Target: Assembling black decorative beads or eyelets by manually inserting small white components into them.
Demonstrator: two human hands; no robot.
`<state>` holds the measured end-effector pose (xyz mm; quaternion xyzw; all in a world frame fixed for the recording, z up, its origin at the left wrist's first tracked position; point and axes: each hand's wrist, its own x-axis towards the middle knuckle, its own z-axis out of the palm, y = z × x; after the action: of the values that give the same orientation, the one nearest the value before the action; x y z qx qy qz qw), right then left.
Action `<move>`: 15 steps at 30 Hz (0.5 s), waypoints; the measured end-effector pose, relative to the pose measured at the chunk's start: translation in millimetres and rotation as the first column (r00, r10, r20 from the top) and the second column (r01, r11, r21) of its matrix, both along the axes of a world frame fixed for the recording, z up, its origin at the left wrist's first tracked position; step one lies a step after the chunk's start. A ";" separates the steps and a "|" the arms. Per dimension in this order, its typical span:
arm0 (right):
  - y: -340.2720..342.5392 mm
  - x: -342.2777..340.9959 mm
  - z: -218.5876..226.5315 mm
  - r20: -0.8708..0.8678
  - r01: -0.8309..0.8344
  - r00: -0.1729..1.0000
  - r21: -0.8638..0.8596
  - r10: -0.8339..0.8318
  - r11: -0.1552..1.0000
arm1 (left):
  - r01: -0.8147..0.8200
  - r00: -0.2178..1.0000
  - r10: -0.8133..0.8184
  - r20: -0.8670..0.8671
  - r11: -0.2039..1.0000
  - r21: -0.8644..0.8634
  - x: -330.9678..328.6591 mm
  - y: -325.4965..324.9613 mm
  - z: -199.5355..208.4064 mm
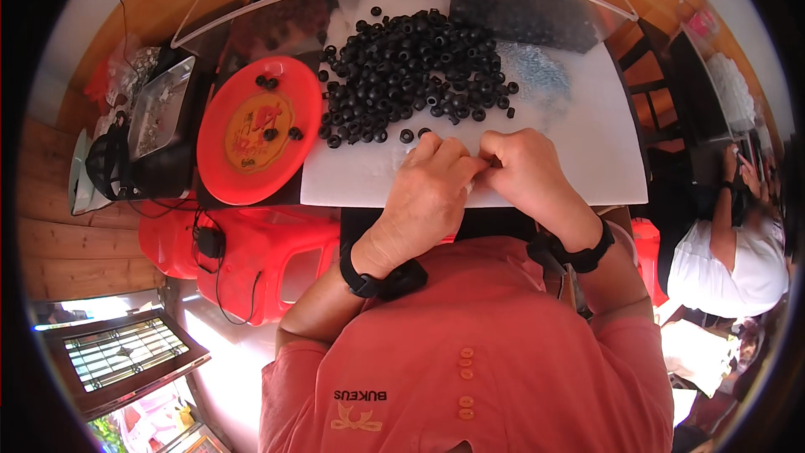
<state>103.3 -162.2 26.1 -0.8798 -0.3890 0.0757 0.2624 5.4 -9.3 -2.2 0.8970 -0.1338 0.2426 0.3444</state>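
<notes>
Head view, looking down at a work surface. The left hand (432,180) and the right hand (524,169) meet knuckle to knuckle at the near edge of a white board (587,143), fingers curled inward and pinched together around something small; what they hold is hidden between the fingertips, so its long axis and pointing cannot be told. Each wrist carries a black band.

Just beyond the hands, on the far half of the board, lies a heap of small black rings (415,67), too many to count; most lie flat with the hole facing up, and a few loose ones sit at the heap's near edge, close to the fingers. To the left of the board a round red plate (226,159) holds four more black rings. Two clear plastic bins stand at the far side, the left bin (251,13) and the right bin (537,4), both holding black pieces. A metal tray (163,105) lies further left.

The board rests on a dark stand above a red plastic stool (251,260); a wooden table (168,0) lies beyond. A seated person in white (742,260) is at the far right
</notes>
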 end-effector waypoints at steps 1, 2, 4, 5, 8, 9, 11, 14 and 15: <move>0.4 1.9 -1.7 -0.038 0.025 0.999 0.022 -0.024 0.999 | 0.003 1.000 -0.003 -0.002 1.000 0.001 1.0 1.4 0.7; 0.2 3.4 -3.2 -0.074 0.052 0.996 0.045 -0.049 0.998 | 0.013 1.000 -0.014 -0.025 0.999 -0.031 1.3 2.8 1.1; -3.3 10.1 -4.8 -0.196 0.053 0.980 0.094 -0.034 0.994 | 0.029 0.998 -0.031 -0.048 0.998 -0.059 2.5 2.1 3.0; -4.0 13.2 -4.5 -0.315 0.056 0.949 0.142 -0.008 0.988 | 0.027 0.998 -0.030 -0.059 0.998 -0.056 2.9 1.4 5.0; -5.9 19.5 10.8 -0.544 0.081 0.839 0.111 -0.007 0.991 | 0.028 0.998 -0.030 -0.063 0.999 -0.026 5.6 1.0 4.8; -7.1 20.0 10.4 -0.545 0.088 0.838 0.115 -0.011 0.990 | 0.026 0.998 -0.026 -0.054 1.000 -0.002 7.0 0.6 4.5; -9.3 20.7 9.7 -0.626 0.135 0.780 0.153 -0.010 0.979 | -0.006 1.000 0.007 -0.026 0.999 0.044 7.8 -4.6 5.4; -13.4 22.6 7.2 -0.639 0.137 0.769 0.188 0.015 0.973 | -0.080 0.995 0.073 0.065 0.990 0.117 17.5 -12.5 -4.7; -14.2 22.6 6.5 -0.641 0.139 0.768 0.192 0.017 0.971 | -0.119 0.987 0.101 0.126 0.982 0.144 21.2 -13.1 -8.7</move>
<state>125.9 -176.4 32.6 -0.7777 -0.2539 0.3160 0.4805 26.6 -22.4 -10.8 0.9106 -0.1220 0.3031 0.2532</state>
